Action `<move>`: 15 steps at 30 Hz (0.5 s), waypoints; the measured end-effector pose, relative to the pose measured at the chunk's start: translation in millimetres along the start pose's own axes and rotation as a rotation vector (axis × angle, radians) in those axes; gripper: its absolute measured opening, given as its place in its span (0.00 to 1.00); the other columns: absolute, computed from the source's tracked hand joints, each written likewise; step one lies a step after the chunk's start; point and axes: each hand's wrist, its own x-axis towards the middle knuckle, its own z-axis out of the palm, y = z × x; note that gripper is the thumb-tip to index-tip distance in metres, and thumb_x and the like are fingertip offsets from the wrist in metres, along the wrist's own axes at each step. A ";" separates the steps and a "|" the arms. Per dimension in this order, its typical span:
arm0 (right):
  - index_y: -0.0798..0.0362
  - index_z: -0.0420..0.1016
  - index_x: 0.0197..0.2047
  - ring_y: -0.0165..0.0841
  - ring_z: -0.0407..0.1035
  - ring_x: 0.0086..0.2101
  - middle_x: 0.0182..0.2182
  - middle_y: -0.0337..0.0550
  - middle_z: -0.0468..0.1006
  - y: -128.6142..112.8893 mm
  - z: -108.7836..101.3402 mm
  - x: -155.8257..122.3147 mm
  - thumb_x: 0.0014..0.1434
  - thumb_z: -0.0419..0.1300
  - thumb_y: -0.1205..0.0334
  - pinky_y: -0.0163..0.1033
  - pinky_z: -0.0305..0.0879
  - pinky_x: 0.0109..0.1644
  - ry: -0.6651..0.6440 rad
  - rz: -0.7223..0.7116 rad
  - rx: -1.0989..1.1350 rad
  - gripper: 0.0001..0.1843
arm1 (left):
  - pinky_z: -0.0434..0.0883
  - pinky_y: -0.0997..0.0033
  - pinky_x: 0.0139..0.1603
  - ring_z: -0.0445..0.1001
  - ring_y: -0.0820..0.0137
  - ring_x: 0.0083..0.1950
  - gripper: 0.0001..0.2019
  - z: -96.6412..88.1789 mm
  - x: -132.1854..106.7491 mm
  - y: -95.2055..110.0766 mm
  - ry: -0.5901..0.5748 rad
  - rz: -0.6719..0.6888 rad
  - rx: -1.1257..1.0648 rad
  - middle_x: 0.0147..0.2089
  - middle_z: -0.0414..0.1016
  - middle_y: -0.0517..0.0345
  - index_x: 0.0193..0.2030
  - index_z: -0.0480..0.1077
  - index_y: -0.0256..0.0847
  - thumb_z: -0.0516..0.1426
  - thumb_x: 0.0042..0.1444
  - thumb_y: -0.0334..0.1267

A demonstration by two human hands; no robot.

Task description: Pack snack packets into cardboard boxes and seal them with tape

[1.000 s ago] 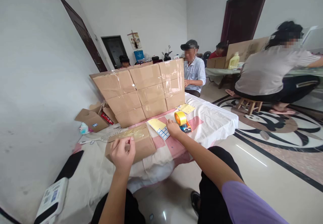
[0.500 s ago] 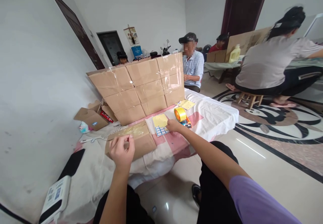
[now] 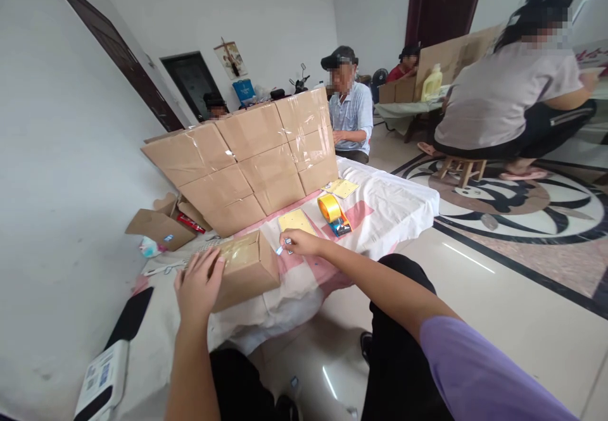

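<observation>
A closed cardboard box with clear tape along its top lies near the front of the cloth-covered table. My left hand rests on the left end of this box, fingers stretched over its top. Just beyond the box's right end, my right hand pinches a small white sticker label. Behind that hand is a yellow sheet, its lower part covered by the hand. Farther right stands a tape dispenser with a roll of yellow tape.
A wall of taped cardboard boxes runs along the table's back. An opened carton sits at the left, with a white device nearer me. More yellow sheets lie at the right. A person sits beyond the table.
My right hand has moved left from the label sheet toward the box, with a sticker label between its fingers. My left hand has opened out and lowered onto the box. The view has shifted slightly.
</observation>
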 end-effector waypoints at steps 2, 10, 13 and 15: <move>0.54 0.72 0.36 0.29 0.66 0.33 0.35 0.39 0.73 -2.0 10.3 2.7 0.58 0.58 0.73 0.33 0.61 0.39 -0.048 0.017 0.079 0.06 | 0.48 0.42 0.72 0.59 0.56 0.72 0.23 -0.6 1.5 -6.3 -0.014 -0.004 -0.003 0.68 0.68 0.55 0.61 0.71 0.50 0.44 0.68 0.52; 0.51 0.64 0.55 0.41 0.73 0.41 0.50 0.50 0.72 -29.8 25.5 14.4 0.54 0.68 0.54 0.42 0.67 0.41 0.135 0.505 -0.243 0.28 | 0.54 0.49 0.71 0.65 0.58 0.69 0.22 -5.7 -0.3 5.1 0.059 -0.003 0.009 0.65 0.72 0.53 0.58 0.73 0.47 0.45 0.67 0.50; 0.53 0.57 0.63 0.46 0.72 0.47 0.56 0.58 0.68 -29.8 3.2 13.2 0.57 0.64 0.60 0.48 0.69 0.46 0.262 0.584 -0.339 0.33 | 0.55 0.49 0.71 0.65 0.58 0.69 0.22 -6.0 -0.7 7.2 0.068 -0.014 0.014 0.65 0.72 0.52 0.58 0.74 0.47 0.45 0.67 0.49; 0.54 0.55 0.66 0.48 0.68 0.55 0.59 0.59 0.66 -30.0 -12.0 10.9 0.56 0.63 0.63 0.50 0.68 0.53 0.273 0.444 -0.274 0.37 | 0.54 0.47 0.71 0.66 0.57 0.68 0.21 -5.9 -0.8 6.8 0.076 -0.015 0.007 0.65 0.72 0.52 0.57 0.74 0.48 0.46 0.67 0.49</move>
